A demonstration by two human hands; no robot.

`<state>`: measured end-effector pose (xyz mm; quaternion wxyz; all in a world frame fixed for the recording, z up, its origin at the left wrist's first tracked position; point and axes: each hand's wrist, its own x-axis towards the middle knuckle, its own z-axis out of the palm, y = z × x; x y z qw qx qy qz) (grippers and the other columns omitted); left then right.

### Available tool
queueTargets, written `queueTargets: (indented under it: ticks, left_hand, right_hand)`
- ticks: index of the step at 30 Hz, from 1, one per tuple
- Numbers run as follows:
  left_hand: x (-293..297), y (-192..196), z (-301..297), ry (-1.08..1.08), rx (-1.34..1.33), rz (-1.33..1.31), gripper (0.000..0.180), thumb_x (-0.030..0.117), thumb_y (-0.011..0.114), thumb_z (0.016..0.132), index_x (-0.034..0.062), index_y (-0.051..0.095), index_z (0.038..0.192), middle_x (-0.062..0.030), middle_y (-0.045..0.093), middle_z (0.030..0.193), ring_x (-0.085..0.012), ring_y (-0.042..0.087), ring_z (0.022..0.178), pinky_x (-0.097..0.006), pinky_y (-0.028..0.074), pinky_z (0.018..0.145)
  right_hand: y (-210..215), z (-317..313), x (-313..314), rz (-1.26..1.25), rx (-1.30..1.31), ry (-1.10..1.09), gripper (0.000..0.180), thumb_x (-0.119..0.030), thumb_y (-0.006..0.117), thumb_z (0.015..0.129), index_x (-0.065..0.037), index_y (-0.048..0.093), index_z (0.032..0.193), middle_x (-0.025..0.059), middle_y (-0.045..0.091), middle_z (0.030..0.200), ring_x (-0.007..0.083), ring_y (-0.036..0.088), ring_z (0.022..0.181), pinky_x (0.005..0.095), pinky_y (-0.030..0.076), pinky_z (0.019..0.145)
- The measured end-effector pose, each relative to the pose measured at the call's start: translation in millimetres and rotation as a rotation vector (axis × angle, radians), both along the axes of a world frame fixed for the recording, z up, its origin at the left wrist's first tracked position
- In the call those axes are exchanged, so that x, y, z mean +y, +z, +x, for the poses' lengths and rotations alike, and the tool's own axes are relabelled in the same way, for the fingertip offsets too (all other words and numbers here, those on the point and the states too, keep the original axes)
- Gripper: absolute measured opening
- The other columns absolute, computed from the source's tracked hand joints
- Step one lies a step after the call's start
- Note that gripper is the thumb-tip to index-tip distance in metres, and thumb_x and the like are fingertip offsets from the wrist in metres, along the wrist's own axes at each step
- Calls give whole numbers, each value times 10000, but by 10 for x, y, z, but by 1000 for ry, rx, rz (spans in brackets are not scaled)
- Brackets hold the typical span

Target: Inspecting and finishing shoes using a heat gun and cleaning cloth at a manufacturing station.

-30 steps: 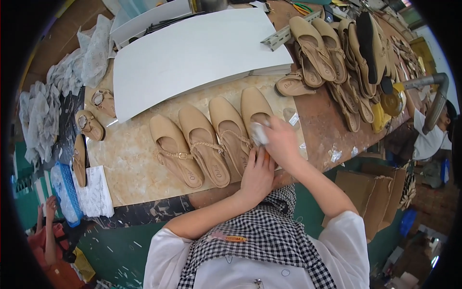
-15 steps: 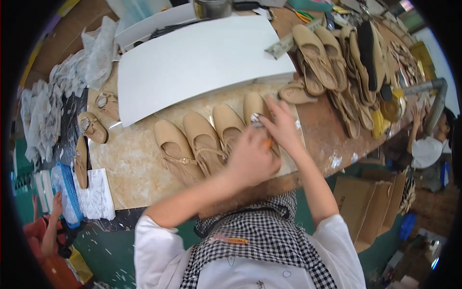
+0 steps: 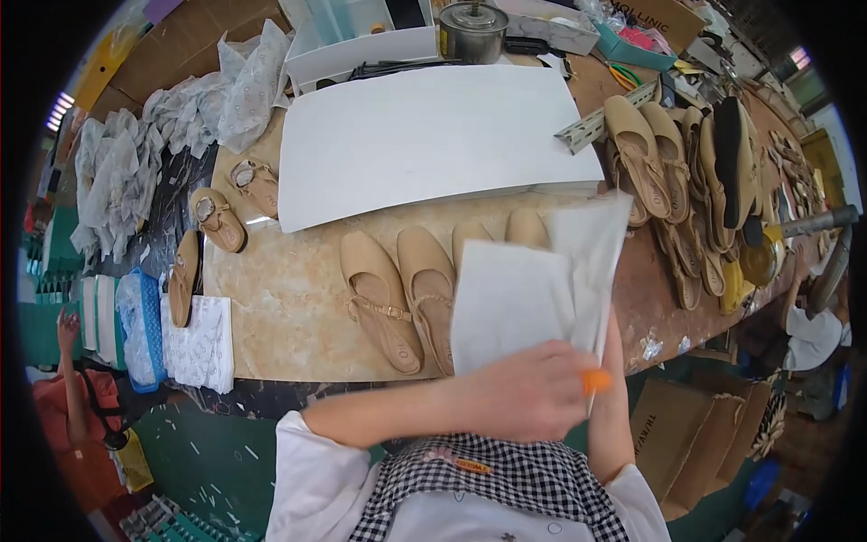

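Note:
My left hand [image 3: 528, 390] is closed round a small orange thing [image 3: 594, 380], whose kind I cannot make out. In front of it stands a folded sheet of white paper [image 3: 510, 307], blurred at its right part. The sheet hides my right hand; only the right forearm [image 3: 614, 402] shows beside it. Several beige closed-toe slingback shoes stand in a row under and behind the paper. The leftmost shoe [image 3: 383, 312] has a braided strap with a buckle, and its neighbour [image 3: 427, 280] is partly covered. Of two others, just the toes [image 3: 526, 228] show.
A large white board [image 3: 433, 144] lies behind the row. More beige shoes [image 3: 637, 149] are piled at the right beside a metal angle bar [image 3: 601, 122]. Crumpled tissue paper [image 3: 117, 181] and embellished shoes [image 3: 219, 221] lie left. Cardboard boxes [image 3: 673, 434] stand below; a co-worker [image 3: 86, 406] is left.
A white sheet has come up between my hands, over the row of shoes. Both hands have drawn back from the rightmost shoe toward my body. The view has shifted, moving the table rightward.

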<state>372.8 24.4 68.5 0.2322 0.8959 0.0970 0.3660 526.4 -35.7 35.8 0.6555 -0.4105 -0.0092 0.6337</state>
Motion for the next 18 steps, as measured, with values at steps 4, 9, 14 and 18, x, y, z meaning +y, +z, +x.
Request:
queueTargets:
  ticks: [4,9,14,18]
  left_hand:
    - [167,-109,-128,2,-277,-226,70,153,627,717,114,596,767,-104,586,911,-256,535,958,-471,396,866]
    - [153,-287,-407,573,-61,-562,148,117,582,778,74,595,920,-150,590,911,-254,566,902,-319,459,770]
    - [271,-413,-239,398,-397,-1355,182,105,515,836,20,540,996,-156,588,901,-293,562,899,-323,467,753]
    - [-149,-651,-222,526,505,-8,462,326,510,840,-4,540,1163,-173,554,1123,-298,442,1153,-511,290,990]
  right_hand:
    - [-55,-55,-86,64,-207,374,446,-204,515,895,-15,415,1287,120,522,1230,210,561,1045,329,460,909]
    - [244,-285,59,236,-1040,458,603,-89,645,754,-5,411,1303,133,473,1303,218,489,1157,328,379,981]
    - [73,-416,349,445,-1570,414,621,-40,673,689,-33,462,1274,153,533,1236,244,542,1091,350,436,907]
    - [-249,51,815,95,-473,196,512,-76,695,692,-69,546,1182,108,595,1117,231,572,1051,337,455,877]
